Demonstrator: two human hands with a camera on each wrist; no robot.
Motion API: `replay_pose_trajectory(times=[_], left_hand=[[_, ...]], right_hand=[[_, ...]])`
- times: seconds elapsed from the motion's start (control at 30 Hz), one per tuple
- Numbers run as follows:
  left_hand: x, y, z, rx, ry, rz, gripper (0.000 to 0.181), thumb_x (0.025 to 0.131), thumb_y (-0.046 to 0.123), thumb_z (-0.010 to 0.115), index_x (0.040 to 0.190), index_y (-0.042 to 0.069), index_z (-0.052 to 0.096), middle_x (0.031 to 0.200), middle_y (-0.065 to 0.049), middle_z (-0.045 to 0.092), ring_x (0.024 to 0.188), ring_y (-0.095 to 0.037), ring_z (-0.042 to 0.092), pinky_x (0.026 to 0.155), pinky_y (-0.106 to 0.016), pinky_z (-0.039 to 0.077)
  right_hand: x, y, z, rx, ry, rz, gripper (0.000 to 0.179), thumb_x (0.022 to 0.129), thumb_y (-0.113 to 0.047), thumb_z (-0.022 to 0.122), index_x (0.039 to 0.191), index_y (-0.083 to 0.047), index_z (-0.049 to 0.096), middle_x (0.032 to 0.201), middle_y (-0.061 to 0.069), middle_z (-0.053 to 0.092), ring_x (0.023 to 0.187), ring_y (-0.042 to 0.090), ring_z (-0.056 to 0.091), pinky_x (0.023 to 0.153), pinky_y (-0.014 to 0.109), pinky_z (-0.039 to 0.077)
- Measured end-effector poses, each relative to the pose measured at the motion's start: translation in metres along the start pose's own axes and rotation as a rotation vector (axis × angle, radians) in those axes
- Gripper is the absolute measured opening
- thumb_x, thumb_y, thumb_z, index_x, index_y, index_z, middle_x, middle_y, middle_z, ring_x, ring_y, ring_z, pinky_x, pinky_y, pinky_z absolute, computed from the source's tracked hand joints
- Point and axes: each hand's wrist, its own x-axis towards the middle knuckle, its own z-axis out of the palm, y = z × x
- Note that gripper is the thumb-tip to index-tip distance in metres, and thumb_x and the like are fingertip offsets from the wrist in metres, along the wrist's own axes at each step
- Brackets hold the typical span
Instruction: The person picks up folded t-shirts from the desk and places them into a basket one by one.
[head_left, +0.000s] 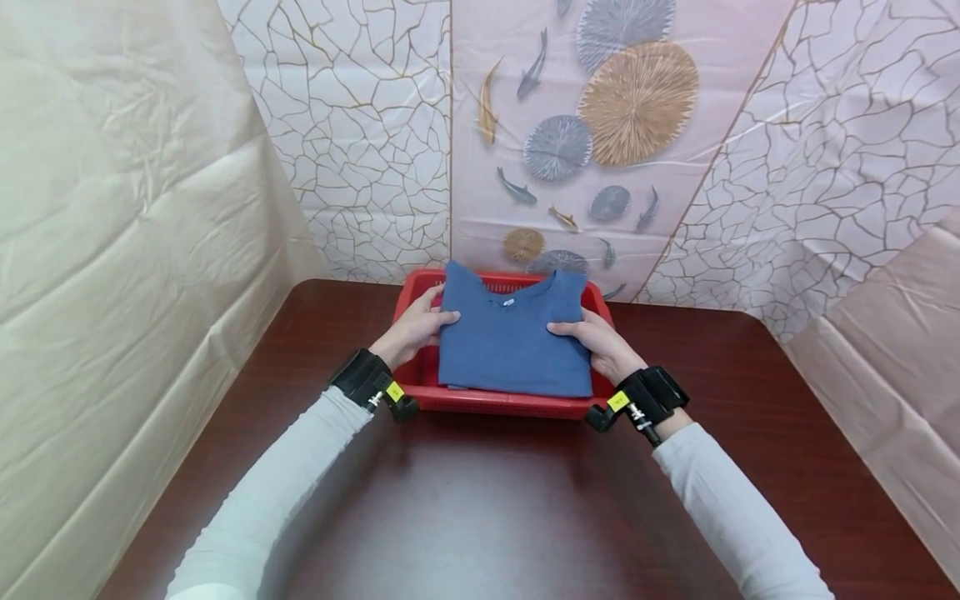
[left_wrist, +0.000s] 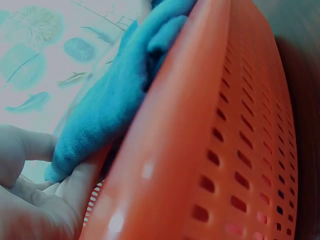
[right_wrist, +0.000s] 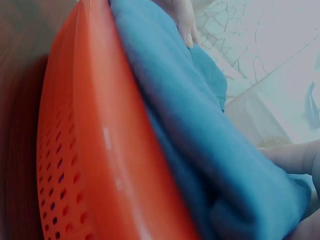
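A folded blue T-shirt (head_left: 510, 350) with its neckline toward the back lies in or just over a red plastic basket (head_left: 510, 403). On its left edge my left hand (head_left: 416, 327) grips the cloth, thumb on top and fingers beneath. My right hand (head_left: 600, 340) holds the opposite edge the same way. In the left wrist view the thumb and fingers pinch the shirt's fold (left_wrist: 95, 120) beside the basket rim (left_wrist: 165, 115). The right wrist view shows the shirt (right_wrist: 200, 125) just inside the rim, its layers bunched near the right fingers. The basket floor is mostly hidden under the cloth.
The basket stands near the far edge of a dark red-brown table (head_left: 465, 500). Patterned cloth (head_left: 360, 125) hangs behind it, and pale cloth (head_left: 135, 250) hangs along the left side. Both wrists wear black camera straps (head_left: 652, 393).
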Motion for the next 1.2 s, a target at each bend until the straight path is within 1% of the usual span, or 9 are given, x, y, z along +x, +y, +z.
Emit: replay_pose_trajectory(times=[0.13,0.33,0.53,0.67,0.8,0.9,1.03,1.1,1.2], left_hand=[[0.002,-0.002,0.000,0.011,-0.017,-0.017,0.069,0.092,0.014,0.053,0.148,0.021,0.015,0.134,-0.017,0.048,0.108,-0.027,0.056,0.095,-0.051,0.045],[0.004,-0.003,0.001,0.078,-0.036,-0.038,0.071,0.092,0.013,0.053,0.149,0.023,0.012,0.135,-0.017,0.048,0.109,-0.028,0.055,0.095,-0.052,0.044],[0.007,-0.006,0.002,0.156,-0.048,-0.085,0.070,0.093,0.012,0.050,0.149,0.023,0.010,0.138,-0.017,0.045,0.109,-0.029,0.055,0.096,-0.052,0.044],[0.006,-0.007,0.002,0.176,-0.072,-0.098,0.074,0.093,0.009,0.049,0.150,0.022,0.003,0.142,-0.020,0.039,0.114,-0.032,0.051,0.099,-0.052,0.042],[0.002,-0.005,0.000,0.240,-0.056,-0.081,0.085,0.089,0.010,0.056,0.149,0.020,-0.003,0.144,-0.023,0.033,0.119,-0.034,0.046,0.098,-0.051,0.042],[-0.001,-0.003,-0.003,0.304,-0.010,-0.028,0.088,0.087,0.014,0.060,0.149,0.017,-0.003,0.146,-0.022,0.029,0.122,-0.033,0.043,0.096,-0.050,0.045],[-0.004,0.001,-0.004,0.446,0.058,0.125,0.087,0.086,0.017,0.061,0.149,0.014,0.000,0.148,-0.022,0.027,0.128,-0.032,0.036,0.101,-0.051,0.040],[-0.006,0.003,-0.002,0.583,0.072,0.236,0.086,0.085,0.018,0.062,0.148,0.010,0.004,0.148,-0.021,0.027,0.131,-0.031,0.032,0.105,-0.050,0.034],[-0.006,0.003,0.003,0.831,0.022,0.392,0.081,0.084,0.021,0.064,0.147,0.007,0.015,0.148,-0.019,0.029,0.133,-0.029,0.028,0.109,-0.051,0.028]], right_hand=[[0.005,0.004,-0.001,-0.027,-0.013,0.017,0.075,0.091,-0.014,0.056,0.149,-0.012,0.010,0.149,0.015,0.028,0.127,0.032,0.037,0.108,0.052,0.030],[0.008,0.010,-0.002,-0.007,-0.037,0.030,0.077,0.091,-0.006,0.053,0.150,-0.012,0.004,0.152,0.016,0.020,0.132,0.032,0.028,0.111,0.051,0.024],[0.006,0.014,-0.006,0.004,-0.050,0.067,0.083,0.091,-0.002,0.049,0.149,-0.013,-0.009,0.155,0.014,0.010,0.135,0.031,0.021,0.112,0.050,0.021],[0.003,0.016,-0.008,-0.061,-0.036,0.072,0.084,0.091,-0.003,0.051,0.149,-0.012,-0.009,0.155,0.016,0.012,0.134,0.032,0.023,0.109,0.050,0.026],[-0.003,0.018,-0.007,-0.189,-0.022,0.056,0.085,0.088,-0.006,0.057,0.149,-0.009,-0.003,0.153,0.018,0.018,0.131,0.033,0.030,0.106,0.051,0.031],[-0.008,0.018,-0.006,-0.396,0.013,-0.017,0.085,0.088,-0.011,0.059,0.149,-0.007,0.001,0.154,0.019,0.016,0.133,0.033,0.026,0.108,0.052,0.028],[-0.015,0.012,-0.002,-0.791,0.129,-0.237,0.079,0.086,-0.013,0.062,0.149,-0.007,0.015,0.149,0.024,0.024,0.129,0.035,0.031,0.104,0.056,0.033],[-0.018,0.010,0.000,-0.942,0.164,-0.361,0.073,0.084,-0.014,0.064,0.147,-0.010,0.026,0.145,0.023,0.032,0.125,0.034,0.036,0.100,0.056,0.038],[-0.021,0.010,0.002,-1.111,0.092,-0.524,0.068,0.082,-0.020,0.067,0.143,-0.015,0.037,0.145,0.021,0.034,0.130,0.034,0.030,0.100,0.058,0.036]])
